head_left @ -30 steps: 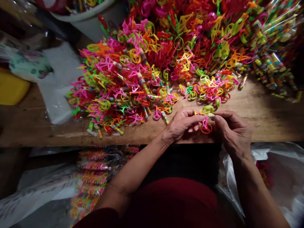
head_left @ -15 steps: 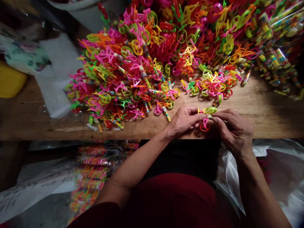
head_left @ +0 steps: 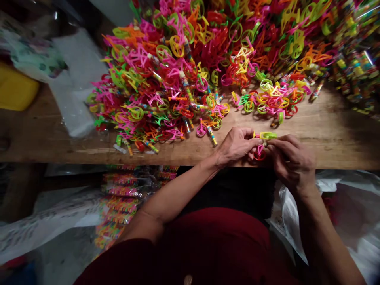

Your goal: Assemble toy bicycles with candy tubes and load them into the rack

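Close to the table's front edge, my left hand [head_left: 239, 145] pinches a small plastic toy bicycle [head_left: 260, 149] between thumb and fingers. Its parts are pink, yellow-green and red, with a red wheel hanging lowest and a yellow-green wheel [head_left: 269, 135] on top. From the other side my right hand [head_left: 292, 158] has its thumb and forefinger closed on the middle of the same toy, where a small pale bit shows. What exactly the right fingertips grip is partly hidden. Left of my hands lies a candy-filled clear tube [head_left: 211, 135] beside a pink-wheeled toy [head_left: 201, 128].
A large heap of colourful toy bicycles [head_left: 142, 87] covers the wooden table's [head_left: 335, 138] back and left. Candy tubes [head_left: 353, 71] are piled at the right. White plastic sheeting [head_left: 80, 91] and a yellow container [head_left: 16, 87] sit at left. Packed toys [head_left: 118, 202] are below the edge.
The camera view has shifted, so the table and heap appear higher and slightly to the right. Both hands stay on the toy bicycle, whose upper wheel now looks tilted more edge-on.
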